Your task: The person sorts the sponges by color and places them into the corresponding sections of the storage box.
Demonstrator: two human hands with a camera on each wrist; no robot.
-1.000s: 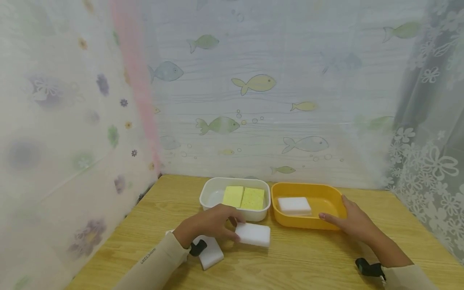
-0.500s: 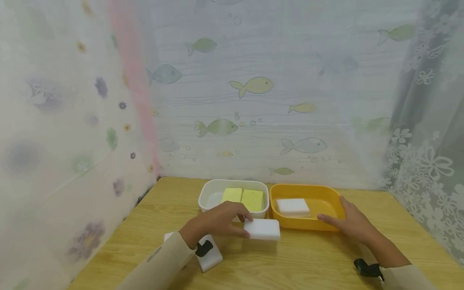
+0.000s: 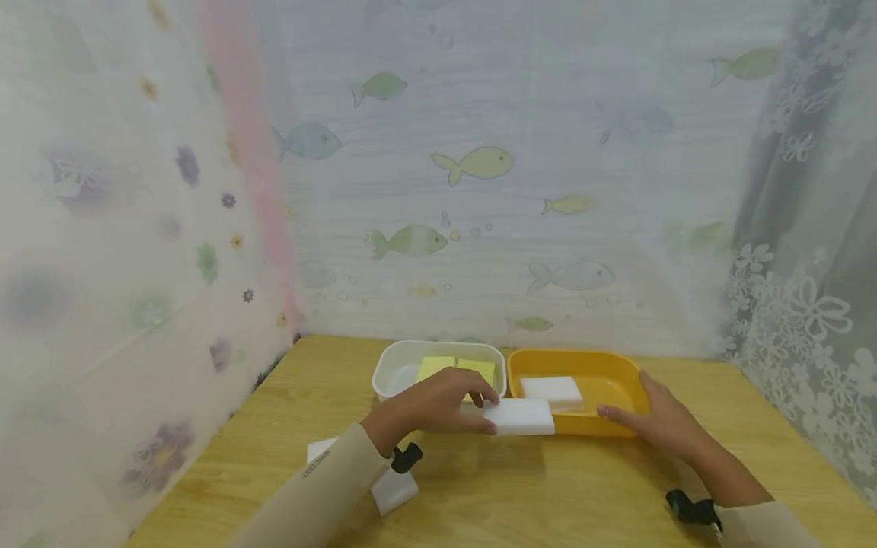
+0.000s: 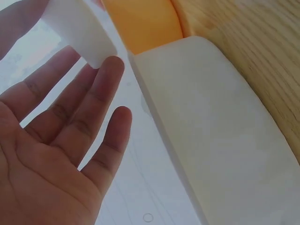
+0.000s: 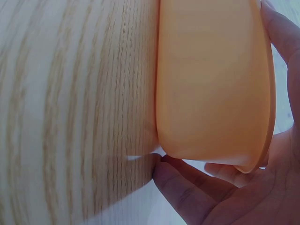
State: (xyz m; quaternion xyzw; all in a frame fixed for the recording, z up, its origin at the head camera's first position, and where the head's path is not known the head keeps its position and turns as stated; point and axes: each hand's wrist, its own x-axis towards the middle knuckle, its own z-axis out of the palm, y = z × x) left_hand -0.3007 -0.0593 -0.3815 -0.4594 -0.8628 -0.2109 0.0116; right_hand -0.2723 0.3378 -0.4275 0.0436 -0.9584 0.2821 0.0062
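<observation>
My left hand [image 3: 448,403] pinches a white sponge [image 3: 522,417] by its left end, thumb below and fingertips above. The sponge is raised over the table and overlaps the front wall of the orange container [image 3: 620,384] in the head view. Inside that container, toward its left, lies another white sponge [image 3: 551,390]. My right hand [image 3: 661,415] grips the container's right front corner, with the thumb at the front rim. In the right wrist view, fingers reach round the orange wall [image 5: 213,89] close to the tabletop.
A white container [image 3: 390,365] with two yellow sponges [image 3: 438,365] stands left of the orange one. White sponges [image 3: 394,493] lie on the wooden table [image 3: 479,495] under my left forearm. Behind the table hangs a fish-patterned curtain [image 3: 479,99].
My left hand has carried the white sponge right and upward, from before the white container to the orange container's front. My right hand stays on the orange container.
</observation>
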